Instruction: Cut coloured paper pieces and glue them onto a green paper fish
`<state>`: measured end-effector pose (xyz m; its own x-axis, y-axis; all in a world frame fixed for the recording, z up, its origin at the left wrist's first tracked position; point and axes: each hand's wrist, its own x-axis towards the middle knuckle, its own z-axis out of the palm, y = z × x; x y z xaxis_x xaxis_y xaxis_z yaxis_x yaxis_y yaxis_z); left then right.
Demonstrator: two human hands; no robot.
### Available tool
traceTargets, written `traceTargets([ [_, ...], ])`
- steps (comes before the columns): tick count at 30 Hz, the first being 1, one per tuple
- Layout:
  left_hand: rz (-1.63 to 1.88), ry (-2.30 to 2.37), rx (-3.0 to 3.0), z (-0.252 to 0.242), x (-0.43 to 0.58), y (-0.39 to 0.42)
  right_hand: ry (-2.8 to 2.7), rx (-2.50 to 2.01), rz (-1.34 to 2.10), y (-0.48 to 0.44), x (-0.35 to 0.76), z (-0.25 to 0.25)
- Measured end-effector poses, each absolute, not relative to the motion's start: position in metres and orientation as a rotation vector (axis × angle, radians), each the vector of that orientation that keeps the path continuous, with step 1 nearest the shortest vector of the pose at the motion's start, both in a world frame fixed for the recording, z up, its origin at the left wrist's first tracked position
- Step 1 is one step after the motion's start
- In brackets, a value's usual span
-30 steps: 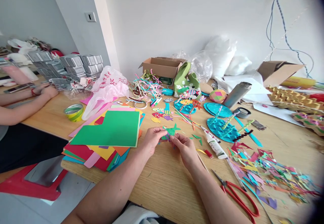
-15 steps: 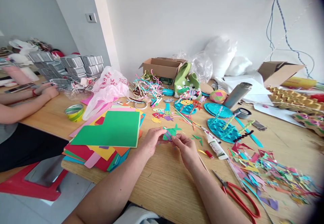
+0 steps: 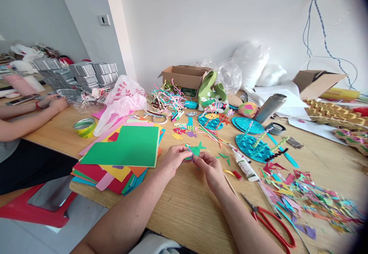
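Observation:
A small green paper fish (image 3: 197, 149) with purple on it is held above the table between both hands. My left hand (image 3: 176, 159) pinches its left side, with the thumb over the purple part. At its lower right edge, my right hand (image 3: 211, 166) grips it between thumb and fingers. Part of the fish is hidden behind my fingers. Just beyond lie several finished-looking paper fish, among them a red one (image 3: 179, 130) and a yellow one (image 3: 177, 136). Green paper scraps (image 3: 225, 157) and a white glue bottle (image 3: 246, 167) lie to the right of my right hand.
Coloured paper sheets (image 3: 135, 146) are stacked on the left, near yellow-green tape (image 3: 85, 127). Red-handled scissors (image 3: 273, 225) and a heap of paper scraps (image 3: 313, 198) lie at right. Blue egg-carton discs (image 3: 253, 148) and a metal flask (image 3: 270, 108) stand behind. Another person's hands (image 3: 56, 102) rest far left.
My left thumb has shifted right over the purple part of the fish, and my fingertips are closer together. Everything else looks the same.

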<state>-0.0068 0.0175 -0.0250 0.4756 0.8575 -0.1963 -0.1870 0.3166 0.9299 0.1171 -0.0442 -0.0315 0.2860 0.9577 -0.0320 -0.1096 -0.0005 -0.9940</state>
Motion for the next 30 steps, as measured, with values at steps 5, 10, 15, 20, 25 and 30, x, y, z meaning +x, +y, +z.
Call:
traceTargets([
  [5, 0.773, 0.776, 1.01, -0.0217, -0.0084, 0.016, -0.899, -1.242, 1.048, -0.0438, 0.1164, -0.0313],
  [10, 0.772, 0.788, 1.006, -0.0215, -0.0085, 0.0163, -0.912, -1.251, 1.04, -0.0443, 0.1167, -0.031],
  [15, 0.784, 0.807, 1.022, -0.0231, -0.0069, 0.0167, -0.939, -1.267, 1.037, -0.0448, 0.1169, -0.0289],
  [20, 0.781, 0.822, 1.067, -0.0219, -0.0066, 0.0155, -0.942, -1.278, 1.034, -0.0453, 0.1161, -0.0273],
  [25, 0.784, 0.837, 1.047, -0.0237, -0.0064, 0.0166, -0.961, -1.279, 1.009, -0.0454, 0.1161, -0.0263],
  [30, 0.784, 0.82, 1.019, -0.0233, -0.007, 0.0166, -0.983, -1.308, 0.987, -0.045, 0.1165, -0.0282],
])
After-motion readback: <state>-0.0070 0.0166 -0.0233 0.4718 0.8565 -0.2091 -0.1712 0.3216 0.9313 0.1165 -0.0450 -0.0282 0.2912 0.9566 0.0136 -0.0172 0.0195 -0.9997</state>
